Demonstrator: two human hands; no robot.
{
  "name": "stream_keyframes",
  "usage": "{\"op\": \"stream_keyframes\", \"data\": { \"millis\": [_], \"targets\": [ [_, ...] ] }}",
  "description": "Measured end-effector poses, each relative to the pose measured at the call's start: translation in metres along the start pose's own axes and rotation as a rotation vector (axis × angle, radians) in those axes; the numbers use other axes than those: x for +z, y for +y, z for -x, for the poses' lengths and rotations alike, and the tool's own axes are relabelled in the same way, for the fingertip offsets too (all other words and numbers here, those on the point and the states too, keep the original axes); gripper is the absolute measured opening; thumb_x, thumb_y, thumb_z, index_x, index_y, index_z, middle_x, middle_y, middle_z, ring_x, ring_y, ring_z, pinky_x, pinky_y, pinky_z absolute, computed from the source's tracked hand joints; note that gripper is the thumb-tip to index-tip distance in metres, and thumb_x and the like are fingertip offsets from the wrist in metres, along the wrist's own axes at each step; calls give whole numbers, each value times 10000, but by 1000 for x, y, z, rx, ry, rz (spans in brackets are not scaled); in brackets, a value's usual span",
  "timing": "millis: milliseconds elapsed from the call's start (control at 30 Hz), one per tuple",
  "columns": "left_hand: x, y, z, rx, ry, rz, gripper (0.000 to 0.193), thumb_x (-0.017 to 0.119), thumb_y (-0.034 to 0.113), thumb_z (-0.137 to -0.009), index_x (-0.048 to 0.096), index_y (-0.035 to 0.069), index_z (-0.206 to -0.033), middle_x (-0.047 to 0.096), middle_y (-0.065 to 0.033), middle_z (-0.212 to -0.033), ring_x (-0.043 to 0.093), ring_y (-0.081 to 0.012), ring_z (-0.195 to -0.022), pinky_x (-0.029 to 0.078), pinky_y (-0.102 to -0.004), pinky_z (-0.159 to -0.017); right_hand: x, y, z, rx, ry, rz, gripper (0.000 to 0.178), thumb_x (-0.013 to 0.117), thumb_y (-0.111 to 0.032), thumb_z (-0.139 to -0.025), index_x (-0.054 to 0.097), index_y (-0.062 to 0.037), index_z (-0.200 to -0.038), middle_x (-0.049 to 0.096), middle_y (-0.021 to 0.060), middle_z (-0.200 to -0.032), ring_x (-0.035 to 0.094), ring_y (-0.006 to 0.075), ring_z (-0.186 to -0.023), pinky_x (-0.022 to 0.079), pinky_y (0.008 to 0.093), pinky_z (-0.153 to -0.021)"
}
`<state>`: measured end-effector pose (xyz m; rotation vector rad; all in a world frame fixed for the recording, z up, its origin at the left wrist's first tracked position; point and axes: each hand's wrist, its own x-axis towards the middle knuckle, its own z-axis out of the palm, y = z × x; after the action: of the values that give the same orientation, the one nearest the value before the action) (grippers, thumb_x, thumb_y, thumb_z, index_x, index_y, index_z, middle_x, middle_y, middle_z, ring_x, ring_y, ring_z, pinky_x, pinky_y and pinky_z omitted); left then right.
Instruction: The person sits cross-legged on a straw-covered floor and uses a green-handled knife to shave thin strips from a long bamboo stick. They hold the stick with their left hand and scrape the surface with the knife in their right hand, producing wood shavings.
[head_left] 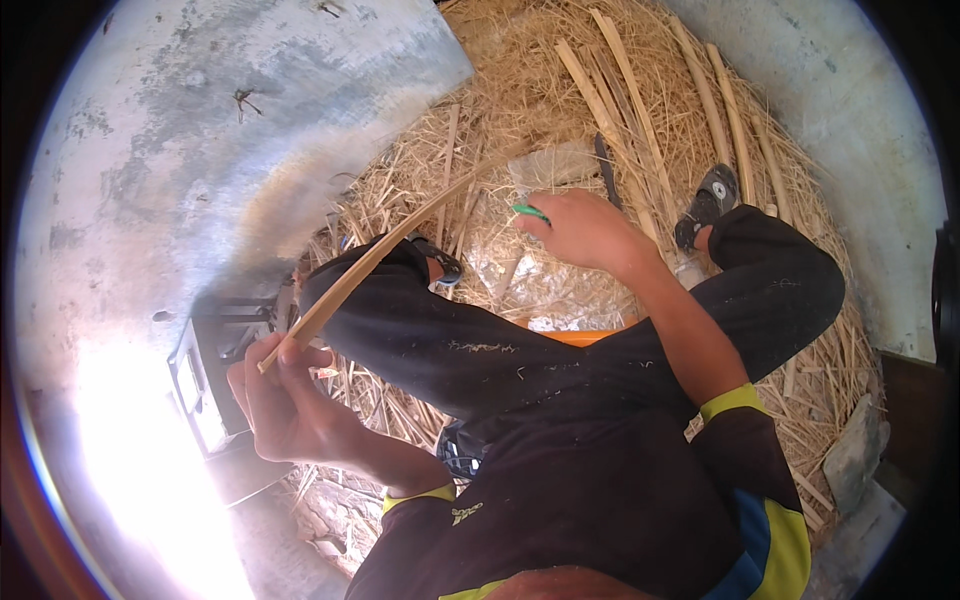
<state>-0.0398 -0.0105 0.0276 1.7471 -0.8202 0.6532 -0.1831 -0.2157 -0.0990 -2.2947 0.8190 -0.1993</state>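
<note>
My left hand is closed on one end of a long, pale bamboo strip, pinched between thumb and fingers. The strip slants up and away to the right, over my left knee, and its far end blurs against the straw-coloured shavings. Between my knees, my right hand is curled with its back upward. A small green piece pokes out of its fist past the thumb; the rest is covered by the fingers, so its kind cannot be made out. The strip and my right hand are apart.
Bamboo shavings cover the floor. Several split bamboo lengths lie at the far right beside a dark, flat blade-like piece. A flat block lies ahead. Worn walls stand close on both sides. Something orange shows under my legs.
</note>
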Motion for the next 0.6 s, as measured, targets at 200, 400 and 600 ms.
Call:
{"op": "stream_keyframes", "data": {
  "millis": [200,400,600],
  "targets": [
    [5,1,0,-14,14,62,106,631,32,-843,656,-64,-881,545,-67,-622,540,-114,-513,395,-239,-485,5,-26,-12,-110,50,48,359,447,-361,-950,561,-29,-1019,621,186,-699,625,378,-695,493,480,-607],
    [-3,-7,1,46,-86,49,159,625,90,-873,642,-67,-894,568,-88,-818,534,-120,-537,413,-224,-514,93,74,-94,142,196,242,267,456,-268,-946,541,-16,-976,635,193,-701,646,359,-695,514,453,-608],
    [-7,-16,1,79,-22,-46,264,608,204,-870,627,-55,-824,525,-84,-664,506,-138,-510,371,-252,-482,120,105,-122,272,178,272,194,462,-154,-913,561,-5,-990,667,193,-805,669,334,-758,534,426,-639]
  ]
}}
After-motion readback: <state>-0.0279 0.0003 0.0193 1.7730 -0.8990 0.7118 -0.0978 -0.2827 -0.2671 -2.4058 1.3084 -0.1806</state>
